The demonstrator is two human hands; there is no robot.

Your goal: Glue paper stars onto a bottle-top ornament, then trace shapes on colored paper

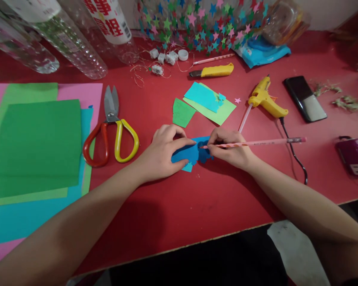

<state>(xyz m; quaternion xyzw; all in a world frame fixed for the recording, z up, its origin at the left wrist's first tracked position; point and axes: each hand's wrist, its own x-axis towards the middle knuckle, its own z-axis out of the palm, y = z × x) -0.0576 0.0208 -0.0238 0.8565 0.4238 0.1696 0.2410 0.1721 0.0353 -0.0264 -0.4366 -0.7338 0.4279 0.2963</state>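
My right hand (230, 151) is closed round a pink pencil (265, 142), its tip on a piece of blue paper (185, 153) with cut, uneven edges. Pressing that paper against the red table is my left hand (170, 153), fingers spread and lying flat. A small light-blue scrap (187, 167) shows at the paper's lower edge. Just beyond the hands are a green paper piece (182, 113) and a turquoise piece (203, 96) on a light-green one (220, 113). Large scissors (111, 127) with one red and one yellow handle rest left of my left hand.
Coloured sheets (35, 147) are stacked at left. Plastic bottles (68, 43) stand behind them. A yellow cutter (216, 70), a glue gun (267, 97) with its cord, a phone (304, 98) and a purple power socket (353, 157) lie on the red table (197, 214).
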